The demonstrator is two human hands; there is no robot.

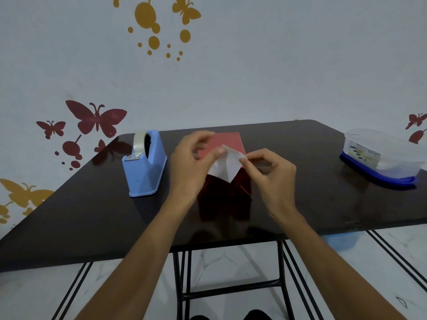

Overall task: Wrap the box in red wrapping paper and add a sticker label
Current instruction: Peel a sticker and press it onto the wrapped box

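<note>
**Label in both hands, wrapped box waiting beneath**

Starting at the left, we see the blue tape dispenser (144,165) standing on the dark table (92,215), well apart from the work. We judge it has been left within reach but is no longer needed, since the box looks fully covered.

Next comes our left hand (191,162), fingers curled, thumb and forefinger pinching the upper corner of a white label sheet (225,166). The sheet is held up off the box and tilted like a diamond. We take it that the two hands hold opposite corners to part the sticker from its backing, though we cannot tell whether it has begun to peel.

The red-wrapped box (227,142) stands on the table directly below and just behind the sheet, between the two wrists. Its pale red top shows above the label, and its darker folded front face shows below. Neither hand touches it, as far as we can tell.

Our right hand (271,172) pinches the sheet's right corner, its other fingers curled in.

Far right, near the table's edge, sits a clear plastic container (379,155) on a blue lid, well away from both hands.
</note>
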